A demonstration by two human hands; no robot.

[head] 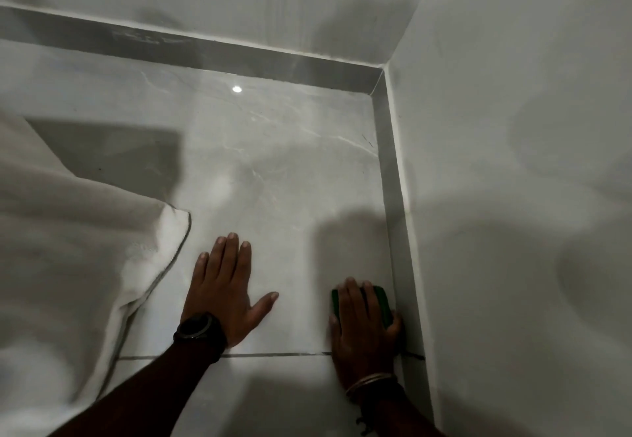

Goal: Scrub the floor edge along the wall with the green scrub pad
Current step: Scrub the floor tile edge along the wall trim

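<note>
Head view looks down on a glossy grey floor [273, 170] in a corner. At about 5 o'clock the right hand [364, 330] presses the green scrub pad [382, 300] flat, fingers [350, 294] spread over it, against the grey skirting [393, 197] under the wall [513, 163]. Only a dark green strip of pad shows. At 6 o'clock the left hand [225, 289], with a black watch [198, 329], lies open and empty. At 9 o'clock hangs a white cloth [68, 248].

Both forearms are bare, with no sleeves in view. The left hand [225, 293] has a black round-faced watch [196, 329] on a dark strap at its wrist. The right hand [362, 330] has thin metal bangles [371, 382] at its wrist, with a dark cord band [376, 399] just behind them.
</note>
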